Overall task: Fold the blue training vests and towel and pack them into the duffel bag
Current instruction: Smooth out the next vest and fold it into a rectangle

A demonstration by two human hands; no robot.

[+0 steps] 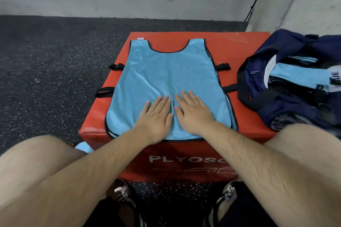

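A light blue training vest (pixel 166 72) with black trim lies spread flat on a red plyo box (pixel 239 42), neck hole at the far side. My left hand (pixel 155 116) and my right hand (pixel 193 112) rest side by side, palms down with straight fingers, on the vest's lower middle. To the right stands a navy duffel bag (pixel 287 101), unzipped, with folded light blue fabric (pixel 299 75) showing inside. A bit of light blue cloth (pixel 84 147) peeks out at the box's near left corner, beside my knee.
The box stands on dark speckled rubber flooring (pixel 46 70), with a grey wall behind and a pillar (pixel 295 0) at the back right. My knees and shoes are in front of the box. Black strap handles (pixel 116 66) stick out from the box sides.
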